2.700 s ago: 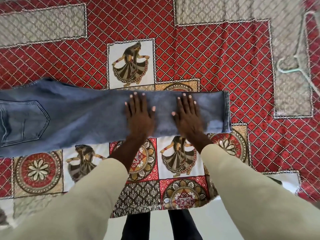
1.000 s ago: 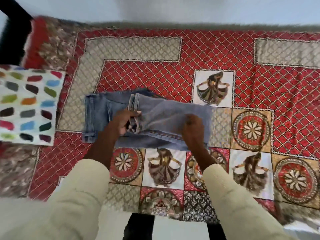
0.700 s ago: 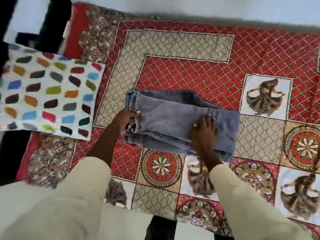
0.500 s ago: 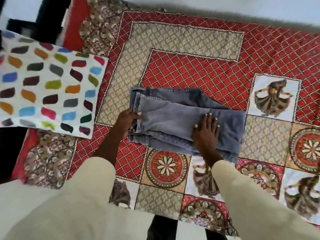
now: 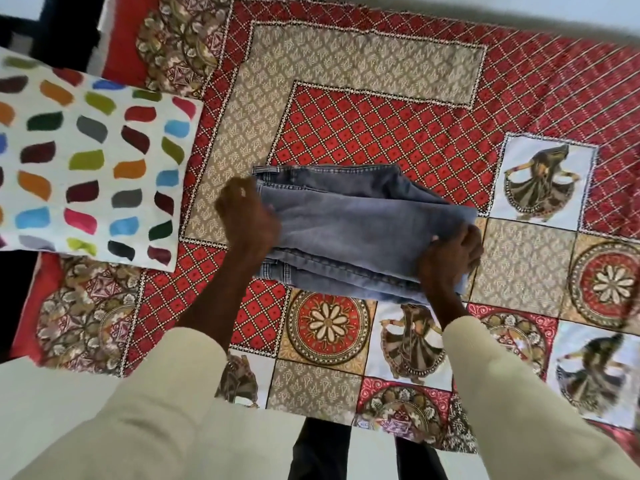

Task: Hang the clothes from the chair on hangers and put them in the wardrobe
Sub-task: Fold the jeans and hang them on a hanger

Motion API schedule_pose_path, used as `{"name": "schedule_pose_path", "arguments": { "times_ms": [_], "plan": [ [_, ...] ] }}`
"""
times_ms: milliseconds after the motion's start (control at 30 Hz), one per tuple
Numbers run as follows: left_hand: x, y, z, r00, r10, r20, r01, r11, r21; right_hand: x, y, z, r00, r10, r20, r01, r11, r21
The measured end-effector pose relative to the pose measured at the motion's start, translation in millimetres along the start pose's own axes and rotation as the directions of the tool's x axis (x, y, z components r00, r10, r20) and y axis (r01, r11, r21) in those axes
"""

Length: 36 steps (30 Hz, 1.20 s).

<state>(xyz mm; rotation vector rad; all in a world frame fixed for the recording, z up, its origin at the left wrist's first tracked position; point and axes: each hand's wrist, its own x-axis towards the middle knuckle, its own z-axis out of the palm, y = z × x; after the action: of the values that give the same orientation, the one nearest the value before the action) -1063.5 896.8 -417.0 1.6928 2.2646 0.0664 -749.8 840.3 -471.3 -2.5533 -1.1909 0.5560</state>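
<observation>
On the patterned bedspread (image 5: 381,133) beside a spotted pillow (image 5: 86,161) lie folded jeans (image 5: 356,233).

A home bedroom: a bed (image 5: 381,64) spread with a red patterned patchwork cover (image 5: 363,133), and a white pillow (image 5: 86,168) with coloured dabs lying on it.

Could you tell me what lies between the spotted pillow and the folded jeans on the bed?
In the head view, only patterned bedspread separates the pillow from the jeans, plus the left hand gripping their edge.
</observation>
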Motion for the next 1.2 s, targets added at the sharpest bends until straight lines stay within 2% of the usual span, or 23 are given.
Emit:
{"name": "schedule_pose_path", "arguments": {
  "times_ms": [33, 67, 100, 133, 167, 200, 233, 300, 367, 467, 500, 567, 633, 667, 700, 767, 833, 900, 1000, 1067, 1133, 1200],
  "plan": [
    [-7.2, 13.5, 4.5, 0.972, 0.232, 0.025, -0.232, 0.973, 0.004, 4.5, 3.3, -3.6, 1.0, -0.029, 0.002, 0.029, 0.999, -0.039],
    [-17.7, 29.0, 13.5, 0.887, 0.441, 0.134, -0.442, 0.897, -0.021, 10.6, 7.6, -7.6, 0.996, -0.087, 0.03, 0.089, 0.991, -0.1],
    [-29.7, 42.4, 25.6, 0.764, 0.587, 0.268, -0.598, 0.8, -0.047, 18.7, 10.3, -9.7, 0.986, -0.147, 0.078, 0.158, 0.975, -0.154],
    [-43.0, 52.7, 39.8, 0.643, 0.667, 0.377, -0.702, 0.71, -0.057, 28.5, 13.0, -10.8, 0.974, -0.189, 0.128, 0.21, 0.961, -0.178],
    [-54.2, 60.0, 55.2, 0.551, 0.712, 0.435, -0.772, 0.633, -0.058, 38.7, 15.0, -14.0, 0.966, -0.199, 0.162, 0.227, 0.958, -0.177],
    [-62.6, 61.4, 68.1, 0.506, 0.726, 0.465, -0.806, 0.591, -0.046, 50.3, 15.8, -16.5, 0.965, -0.189, 0.185, 0.219, 0.962, -0.16],
    [-68.9, 60.2, 80.8, 0.491, 0.734, 0.47, -0.818, 0.573, -0.041, 62.1, 19.7, -19.9, 0.962, -0.172, 0.21, 0.207, 0.966, -0.155],
    [-73.2, 47.3, 96.1, 0.505, 0.741, 0.442, -0.817, 0.575, -0.031, 81.9, 18.7, -26.6, 0.939, -0.202, 0.277, 0.262, 0.944, -0.2],
    [-75.5, 40.8, 103.9, 0.529, 0.753, 0.391, -0.803, 0.593, -0.055, 100.9, 16.4, -32.5, 0.896, -0.302, 0.326, 0.375, 0.907, -0.193],
    [-76.9, 45.8, 107.5, 0.565, 0.73, 0.384, -0.762, 0.64, -0.097, 116.1, 11.4, -30.0, 0.91, -0.336, 0.243, 0.373, 0.92, -0.123],
    [-77.1, 51.9, 107.6, 0.589, 0.706, 0.393, -0.731, 0.673, -0.113, 114.8, 13.5, -25.7, 0.94, -0.287, 0.186, 0.303, 0.951, -0.065],
    [-77.8, 66.3, 108.5, 0.677, 0.617, 0.402, -0.631, 0.767, -0.116, 105.2, 22.3, -18.6, 0.998, -0.038, 0.058, 0.03, 0.991, 0.128],
    [-79.4, 84.2, 104.1, 0.773, 0.531, 0.347, -0.557, 0.83, -0.028, 92.1, 40.4, -15.6, 0.967, 0.253, 0.042, -0.254, 0.923, 0.289],
    [-80.1, 93.7, 101.5, 0.806, 0.5, 0.317, -0.533, 0.846, 0.019, 81.2, 50.2, -17.5, 0.938, 0.334, 0.087, -0.343, 0.876, 0.339],
    [-80.6, 102.6, 99.6, 0.82, 0.483, 0.307, -0.512, 0.859, 0.016, 69.8, 58.1, -18.5, 0.927, 0.348, 0.14, -0.374, 0.85, 0.371],
    [-83.2, 123.1, 100.1, 0.773, 0.528, 0.351, -0.546, 0.836, -0.055, 39.2, 70.0, -21.4, 0.938, 0.272, 0.214, -0.34, 0.842, 0.418],
    [-87.9, 144.2, 103.9, 0.671, 0.555, 0.492, -0.607, 0.792, -0.066, 6.6, 80.2, -24.2, 0.968, 0.156, 0.198, -0.234, 0.848, 0.475],
    [-94.9, 158.5, 114.7, 0.593, 0.492, 0.637, -0.64, 0.768, 0.002, -21.1, 92.9, -22.8, 0.984, 0.095, 0.15, -0.157, 0.863, 0.481],
    [-99.3, 162.4, 127.3, 0.585, 0.424, 0.691, -0.664, 0.739, 0.109, -45.0, 113.2, -15.1, 0.978, 0.174, 0.12, -0.209, 0.878, 0.43],
    [-99.1, 164.4, 128.6, 0.603, 0.404, 0.687, -0.635, 0.765, 0.108, -49.3, 123.8, -14.3, 0.97, 0.208, 0.126, -0.241, 0.895, 0.376],
    [-98.0, 169.5, 125.7, 0.632, 0.402, 0.663, -0.595, 0.8, 0.083, -49.5, 122.5, -20.6, 0.981, 0.133, 0.138, -0.173, 0.922, 0.347],
    [-99.5, 178.0, 123.0, 0.673, 0.395, 0.626, -0.541, 0.84, 0.051, -47.2, 117.6, -29.1, 0.982, -0.018, 0.189, -0.04, 0.954, 0.297]
  ]
}}
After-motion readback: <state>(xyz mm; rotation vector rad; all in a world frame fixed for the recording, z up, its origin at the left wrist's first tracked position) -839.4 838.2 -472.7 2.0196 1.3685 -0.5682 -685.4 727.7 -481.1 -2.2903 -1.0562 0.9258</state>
